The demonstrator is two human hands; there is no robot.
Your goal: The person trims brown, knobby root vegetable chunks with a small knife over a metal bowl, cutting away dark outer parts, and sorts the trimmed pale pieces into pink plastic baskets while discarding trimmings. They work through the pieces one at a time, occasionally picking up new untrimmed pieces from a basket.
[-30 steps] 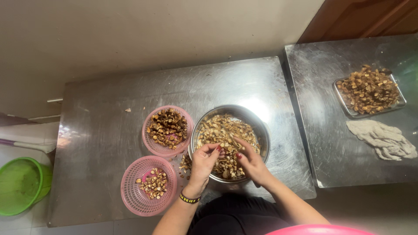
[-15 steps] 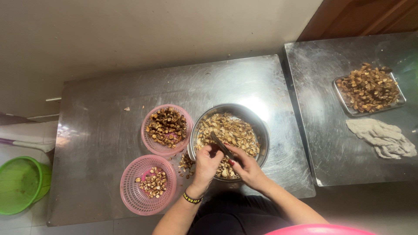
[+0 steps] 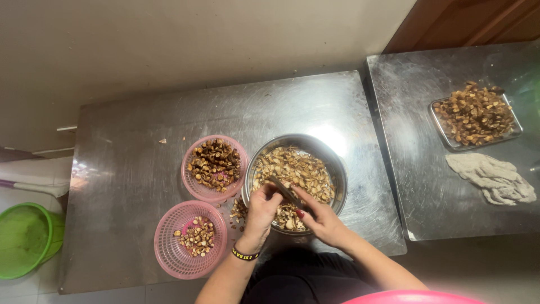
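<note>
Steel bowl (image 3: 332, 163) sits mid-bench, full of pale nut pieces. The left hand (image 3: 263, 209) pinches one piece at the near rim; the right hand (image 3: 322, 220) grips a knife (image 3: 283, 190). Cut away from fingertips, over the bowl.

Both arms came up from the bottom edge and met over the near side of the metal bowl (image 3: 295, 180). The left hand (image 3: 263, 209) was curled, with its fingers bent in at the bowl's near rim. A dark band sat on the left wrist, just outside the bowl. The right hand (image 3: 322, 220) reached in from the right of the bowl, its fingers pinched around a thin dark blade (image 3: 286, 191). The two hands were almost touching.
</note>
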